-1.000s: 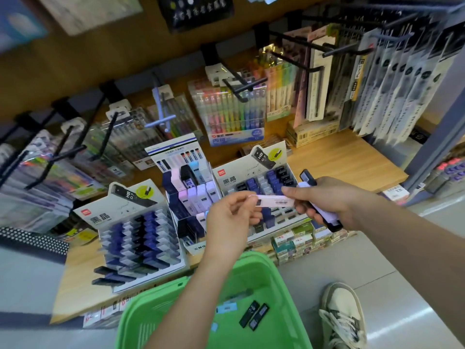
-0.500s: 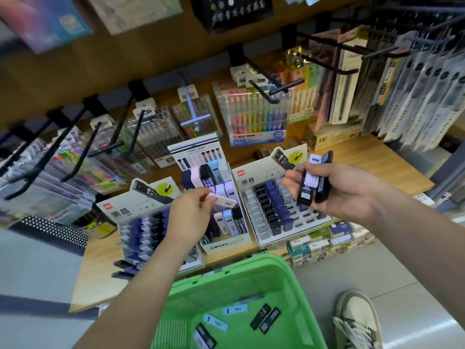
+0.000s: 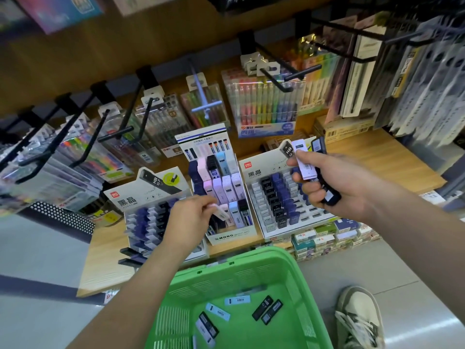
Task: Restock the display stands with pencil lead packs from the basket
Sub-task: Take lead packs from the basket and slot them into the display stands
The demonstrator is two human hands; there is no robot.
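Observation:
My left hand (image 3: 190, 215) pinches a pale pink lead pack (image 3: 221, 212) at the front left slots of the middle Mono display stand (image 3: 231, 236). My right hand (image 3: 327, 185) grips a bunch of lead packs (image 3: 305, 167), some white and some dark, above the right display stand (image 3: 266, 172). A third stand (image 3: 141, 200) sits at the left, behind my left wrist. The green basket (image 3: 251, 268) below holds several loose lead packs (image 3: 266, 308), black and light blue.
The stands sit on a wooden shelf (image 3: 372, 159). Black peg hooks (image 3: 276, 79) with hanging pen packs jut out above them. Small boxed erasers (image 3: 324, 238) line the shelf's front edge. My shoe (image 3: 359, 321) is on the floor right of the basket.
My left hand took the pink pack from my right hand and carried it down-left to the middle stand. My right hand lifted slightly with its bunch of packs.

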